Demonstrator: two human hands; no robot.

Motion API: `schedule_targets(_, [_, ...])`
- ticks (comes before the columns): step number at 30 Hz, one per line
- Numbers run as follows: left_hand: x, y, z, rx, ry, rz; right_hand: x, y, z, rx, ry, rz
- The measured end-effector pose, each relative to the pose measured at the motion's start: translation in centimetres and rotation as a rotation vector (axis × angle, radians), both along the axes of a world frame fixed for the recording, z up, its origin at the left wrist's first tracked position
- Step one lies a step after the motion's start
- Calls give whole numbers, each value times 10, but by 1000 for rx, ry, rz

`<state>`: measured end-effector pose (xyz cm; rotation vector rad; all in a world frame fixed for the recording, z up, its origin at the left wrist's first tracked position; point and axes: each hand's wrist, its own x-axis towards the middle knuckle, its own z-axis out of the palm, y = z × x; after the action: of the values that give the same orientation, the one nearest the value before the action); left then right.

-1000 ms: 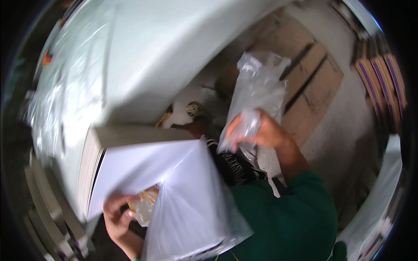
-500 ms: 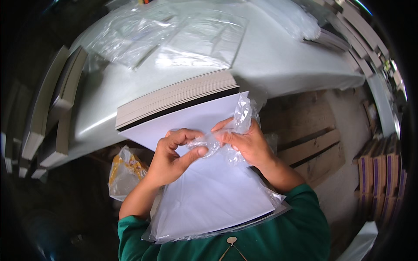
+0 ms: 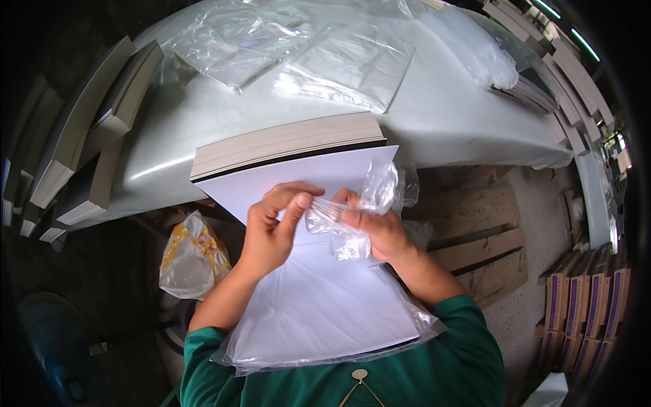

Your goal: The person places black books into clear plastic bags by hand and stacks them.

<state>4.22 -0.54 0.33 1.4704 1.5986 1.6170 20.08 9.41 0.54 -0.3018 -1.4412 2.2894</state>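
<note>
In front of my chest, white boards [image 3: 319,305] stand tilted, their lower part inside a clear plastic bag [image 3: 234,359]. Bunched clear plastic film [image 3: 350,245] lies between my hands, over the white surface. My left hand [image 3: 274,224] pinches its stretched edge between thumb and fingertips. The rest is gathered in my right hand [image 3: 380,230], thumb pressed over it and folds sticking out above and below. Whether the bunched film belongs to the bag below, I cannot tell. Just beyond, a thick stack of grey-edged boards [image 3: 291,144] rests at the table's near edge.
Flat clear plastic bags [image 3: 352,64] are spread on the covered table [image 3: 271,112]. More board stacks [image 3: 81,129] stand at the left. A yellow-and-clear plastic bag [image 3: 193,258] hangs low beside my left forearm. Wooden pallets [image 3: 475,210] and stacked brown boxes [image 3: 586,298] are on the right.
My left thumb and fingertips have closed together on the film, which is now pulled taut toward my right hand. The whole view has shifted slightly.
</note>
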Motion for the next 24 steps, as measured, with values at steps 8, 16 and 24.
schedule_targets(8, [-2, -22, 28, -381, 40, -1040, 45, 14, 19, -144, 111, -50])
schedule_targets(16, [-44, -54, 0, -652, -196, -731, 84, 52, 0, -105, -49, -179])
schedule_targets(24, [-56, -59, -37, -214, -1200, -180, 84, 35, -33, 278, 31, 204])
